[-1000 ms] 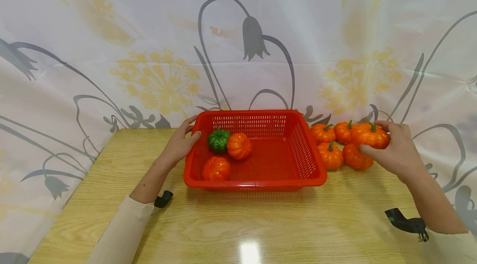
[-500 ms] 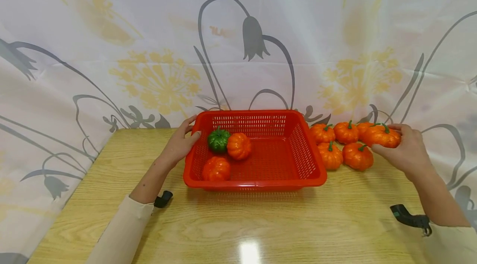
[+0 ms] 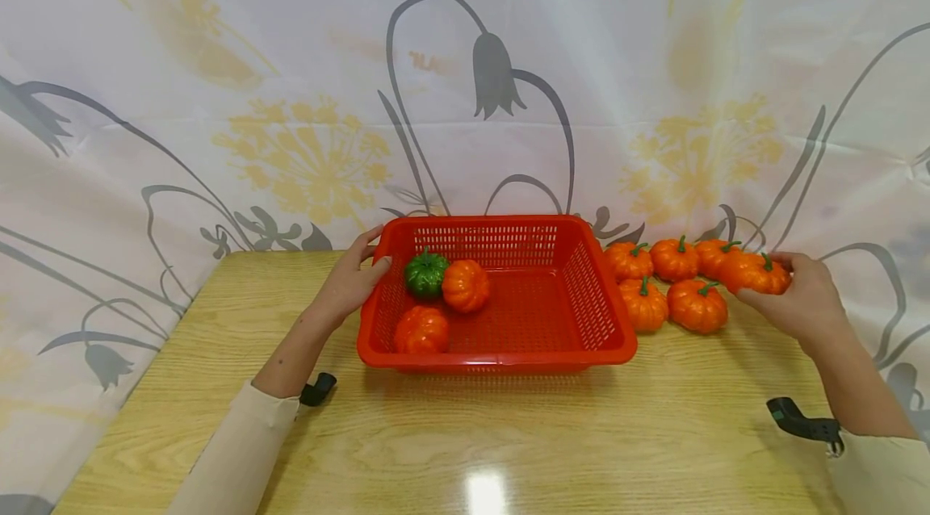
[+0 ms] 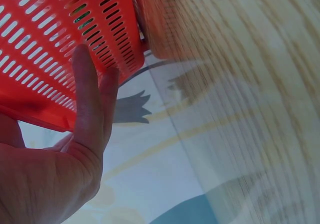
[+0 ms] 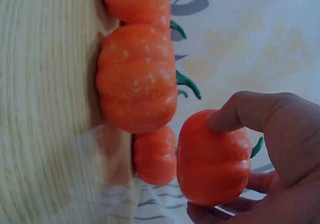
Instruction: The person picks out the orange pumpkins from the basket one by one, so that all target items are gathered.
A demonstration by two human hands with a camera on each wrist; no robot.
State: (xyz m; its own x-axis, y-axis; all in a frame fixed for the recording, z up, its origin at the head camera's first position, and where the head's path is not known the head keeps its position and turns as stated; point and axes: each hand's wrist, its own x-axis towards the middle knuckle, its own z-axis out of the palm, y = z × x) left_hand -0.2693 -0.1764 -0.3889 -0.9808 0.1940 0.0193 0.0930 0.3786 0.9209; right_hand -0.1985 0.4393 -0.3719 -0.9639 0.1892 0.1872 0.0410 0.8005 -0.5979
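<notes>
My right hand (image 3: 802,301) grips a small orange toy pumpkin (image 3: 757,273) with a green stem. In the right wrist view this pumpkin is held between thumb and fingers, apart from the tabletop. Several other orange pumpkins (image 3: 697,306) stand grouped just to its left. My left hand (image 3: 349,281) holds the left side of a red plastic basket (image 3: 501,359), thumb at the rim and fingers along the slotted outer wall (image 4: 50,39). Inside the basket's left half are a green pumpkin (image 3: 426,274) and two orange pumpkins (image 3: 466,286).
The basket stands on a wood-grain table (image 3: 508,434), its right side close to the grouped pumpkins. A flower-patterned cloth (image 3: 494,152) hangs behind the table. A black wrist device (image 3: 802,424) sits at my right cuff, another (image 3: 318,390) at my left.
My right hand has moved to the right with its pumpkin, uncovering the front pumpkin and a back-row pumpkin. The left hand, the basket and its contents have stayed put.
</notes>
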